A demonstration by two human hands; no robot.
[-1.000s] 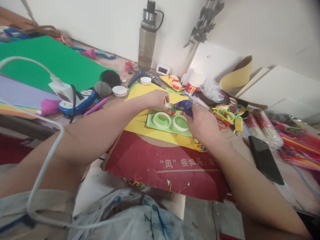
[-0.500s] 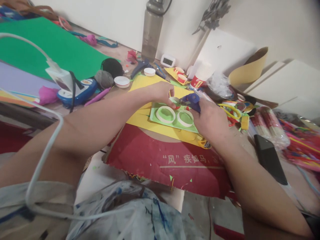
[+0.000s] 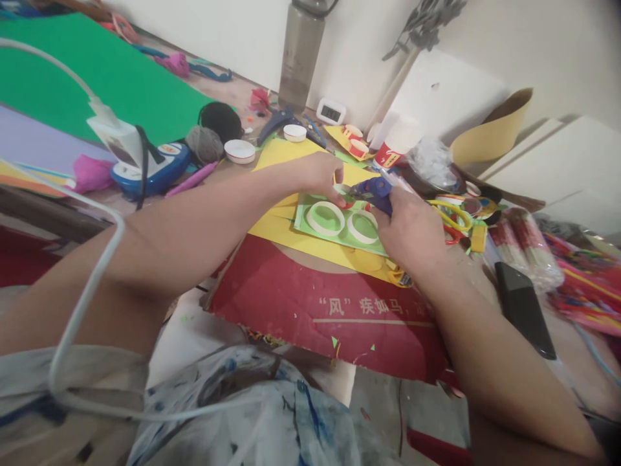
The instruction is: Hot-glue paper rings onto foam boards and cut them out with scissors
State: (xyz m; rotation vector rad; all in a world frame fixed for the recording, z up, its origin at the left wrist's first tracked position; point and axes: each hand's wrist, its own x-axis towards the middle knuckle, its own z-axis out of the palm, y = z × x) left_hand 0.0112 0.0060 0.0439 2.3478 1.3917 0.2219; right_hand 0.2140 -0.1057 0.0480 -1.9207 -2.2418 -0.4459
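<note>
The right grip [image 3: 412, 230] is closed around a blue glue gun [image 3: 373, 191], whose nozzle points left toward a small ring [image 3: 343, 191] with red on it. The left grip [image 3: 323, 175] pinches this ring between the thumb and the fingers, just above a light green sheet [image 3: 339, 241]. On the green sheet lie two white rings [image 3: 325, 218], side by side and very near to both hands. The green sheet lies on a yellow sheet [image 3: 276, 223], and this one lies partly on a red cardboard [image 3: 291, 304] with white Chinese writing, of which "风" and 疾如马 can be read. To the right lies a black phone [image 3: 524, 309] beside packets of sticks with red bands [image 3: 521, 249]. At the wall stands a grey water bottle [image 3: 301, 55], and near it a small white display [image 3: 331, 112] whose digits are too small to read. The label on the red and white cup [image 3: 392, 150] is also not readable.
</note>
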